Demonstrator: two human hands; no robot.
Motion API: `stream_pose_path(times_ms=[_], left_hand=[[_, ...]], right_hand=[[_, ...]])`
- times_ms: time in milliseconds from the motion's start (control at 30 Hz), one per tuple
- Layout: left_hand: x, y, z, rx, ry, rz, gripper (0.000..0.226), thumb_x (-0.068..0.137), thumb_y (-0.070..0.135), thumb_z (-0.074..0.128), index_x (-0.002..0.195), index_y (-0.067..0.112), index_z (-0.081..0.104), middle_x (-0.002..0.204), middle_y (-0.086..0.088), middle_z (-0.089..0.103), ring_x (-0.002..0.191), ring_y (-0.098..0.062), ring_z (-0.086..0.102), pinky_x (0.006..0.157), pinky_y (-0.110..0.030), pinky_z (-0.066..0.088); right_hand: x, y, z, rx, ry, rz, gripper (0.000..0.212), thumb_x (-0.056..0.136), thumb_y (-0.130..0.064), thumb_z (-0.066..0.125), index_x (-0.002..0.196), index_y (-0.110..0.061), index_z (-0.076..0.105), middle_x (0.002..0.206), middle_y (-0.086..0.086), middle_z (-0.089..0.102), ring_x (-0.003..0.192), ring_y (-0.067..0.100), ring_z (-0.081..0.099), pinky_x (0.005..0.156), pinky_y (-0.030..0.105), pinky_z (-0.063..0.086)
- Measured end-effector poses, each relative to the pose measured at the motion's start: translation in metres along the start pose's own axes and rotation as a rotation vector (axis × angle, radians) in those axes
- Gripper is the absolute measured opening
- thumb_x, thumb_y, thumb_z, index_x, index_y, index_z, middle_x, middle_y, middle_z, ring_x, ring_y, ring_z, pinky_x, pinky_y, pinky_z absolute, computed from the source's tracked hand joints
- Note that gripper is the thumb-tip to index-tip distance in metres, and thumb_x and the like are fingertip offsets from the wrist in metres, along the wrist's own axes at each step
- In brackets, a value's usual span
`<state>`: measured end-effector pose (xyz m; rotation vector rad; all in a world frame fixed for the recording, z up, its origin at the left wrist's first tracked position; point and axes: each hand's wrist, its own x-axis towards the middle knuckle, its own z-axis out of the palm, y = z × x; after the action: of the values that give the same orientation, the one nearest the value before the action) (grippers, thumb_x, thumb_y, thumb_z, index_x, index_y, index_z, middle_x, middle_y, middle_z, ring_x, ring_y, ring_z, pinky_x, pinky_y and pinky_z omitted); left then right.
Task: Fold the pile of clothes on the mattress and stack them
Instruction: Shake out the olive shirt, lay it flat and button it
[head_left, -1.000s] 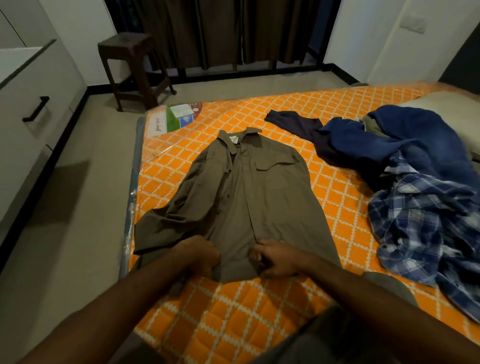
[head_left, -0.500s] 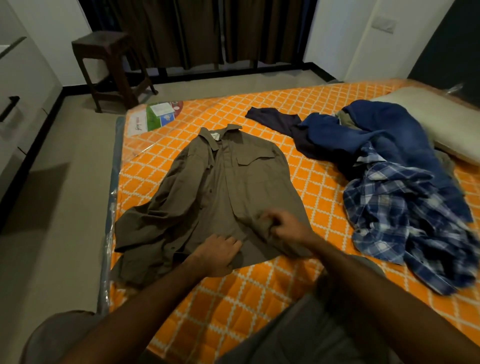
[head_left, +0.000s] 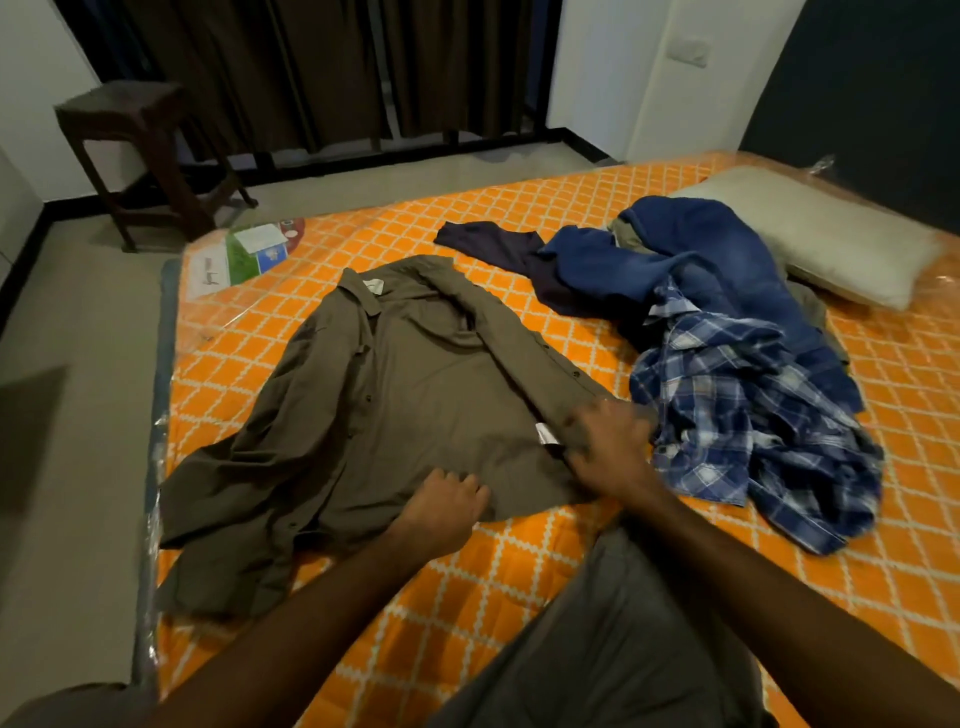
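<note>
The shirt (head_left: 415, 395) is laid face up on the mattress (head_left: 519, 571), collar away from the person. A second ago it lay buttoned-flat with both hands at the hem; since then its right front panel has been swung outward, so the inside with a white label near the right hand is now exposed. That panel's edge has been carried toward the pile of clothes (head_left: 737, 364), which lies just right of the shirt and touches it. The right hand (head_left: 610, 447) is blurred; its fingers seem pressed on or curled over the opened edge, but the hold cannot be told. The left hand (head_left: 441, 506) rests clenched on the hem, seemingly pinning it. The shirt's left sleeve is bunched at the mattress edge. Folding is judged barely begun; nothing is stacked yet. Beyond the pile lies a pillow (head_left: 831, 260).
</note>
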<state>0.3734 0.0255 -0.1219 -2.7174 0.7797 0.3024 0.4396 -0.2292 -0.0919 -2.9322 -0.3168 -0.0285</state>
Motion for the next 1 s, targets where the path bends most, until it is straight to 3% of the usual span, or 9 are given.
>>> stream_pose_path(times_ms=[67,167,333,467,533,667,800,900,1000], left_hand=[[0.003,-0.004,0.000,-0.119,0.010,-0.013,0.026,0.071,0.033,0.053,0.092,0.020,0.060,0.090,-0.005,0.069,0.076,-0.029,0.067,0.064,-0.036,0.046],[0.003,-0.019,-0.014,-0.604,0.002,-0.048,0.031,0.076,0.045,0.046,0.093,0.020,0.055,0.101,-0.009,0.067,0.094,-0.030,0.063,0.071,-0.034,0.041],[-0.003,-0.040,-0.006,-0.808,-0.443,0.063,0.042,0.089,0.044,0.055,0.090,0.004,0.069,0.091,-0.013,0.071,0.078,-0.016,0.058,0.065,-0.026,0.042],[0.008,-0.044,0.003,-0.822,-0.336,-0.034,0.028,0.101,0.033,0.053,0.090,0.009,0.065,0.079,-0.006,0.067,0.075,-0.023,0.066,0.066,-0.029,0.049],[0.021,-0.052,0.000,-0.752,-0.080,-0.017,0.028,0.096,0.034,0.051,0.092,0.011,0.065,0.087,-0.008,0.067,0.085,-0.024,0.064,0.073,-0.032,0.046],[0.050,-0.063,-0.013,-0.562,0.211,-0.128,0.042,0.087,0.045,0.035,0.106,0.018,0.061,0.107,-0.004,0.056,0.102,-0.026,0.056,0.080,-0.038,0.046],[0.078,-0.061,-0.018,-0.479,-0.008,-0.196,0.055,0.095,0.044,0.056,0.147,0.034,0.040,0.156,-0.002,0.031,0.141,-0.029,0.033,0.108,-0.050,0.036],[0.081,-0.049,0.004,-0.442,-0.167,-0.153,0.077,0.094,0.050,0.056,0.157,0.044,0.012,0.167,0.002,0.003,0.154,-0.030,0.003,0.118,-0.059,0.021],[0.081,-0.041,0.020,-0.443,-0.105,-0.189,0.076,0.095,0.056,0.046,0.157,0.046,0.003,0.168,0.004,-0.005,0.154,-0.027,-0.007,0.120,-0.060,0.012]], right_hand=[[-0.004,-0.021,0.013,0.021,-0.392,-0.261,0.060,0.082,-0.048,0.070,0.132,-0.023,0.049,0.131,0.005,0.045,0.125,0.031,0.045,0.098,0.044,0.040],[-0.009,-0.047,0.031,-0.196,-0.383,-0.469,0.069,0.084,-0.041,0.068,0.143,-0.019,0.040,0.137,0.007,0.045,0.125,0.030,0.046,0.097,0.045,0.041],[0.004,-0.042,0.030,0.078,-0.557,-0.494,0.024,0.072,-0.015,0.061,0.096,-0.021,0.064,0.099,0.002,0.067,0.092,0.025,0.065,0.079,0.039,0.053],[0.015,-0.030,0.013,0.411,-0.828,-0.338,0.033,0.076,0.002,0.063,0.107,-0.003,0.072,0.104,0.010,0.071,0.089,0.017,0.064,0.076,0.021,0.052],[0.028,-0.020,0.003,0.557,-0.698,-0.228,0.032,0.080,0.012,0.060,0.106,-0.004,0.071,0.102,0.007,0.068,0.092,0.020,0.064,0.078,0.027,0.053],[0.063,0.028,0.006,0.465,-0.140,0.054,0.042,0.084,-0.007,0.064,0.125,-0.014,0.058,0.125,0.010,0.056,0.117,0.028,0.056,0.097,0.042,0.049],[0.082,0.077,0.020,0.345,-0.197,0.342,0.078,0.084,-0.031,0.073,0.148,-0.009,0.034,0.150,0.017,0.038,0.137,0.040,0.035,0.110,0.049,0.037],[0.073,0.091,0.033,0.201,-0.297,0.382,0.104,0.078,-0.056,0.077,0.154,-0.011,0.022,0.155,0.014,0.031,0.141,0.038,0.029,0.114,0.051,0.029],[0.070,0.096,0.043,0.091,-0.238,0.307,0.085,0.073,-0.064,0.077,0.136,-0.018,0.041,0.138,0.008,0.045,0.130,0.033,0.040,0.107,0.051,0.032]])
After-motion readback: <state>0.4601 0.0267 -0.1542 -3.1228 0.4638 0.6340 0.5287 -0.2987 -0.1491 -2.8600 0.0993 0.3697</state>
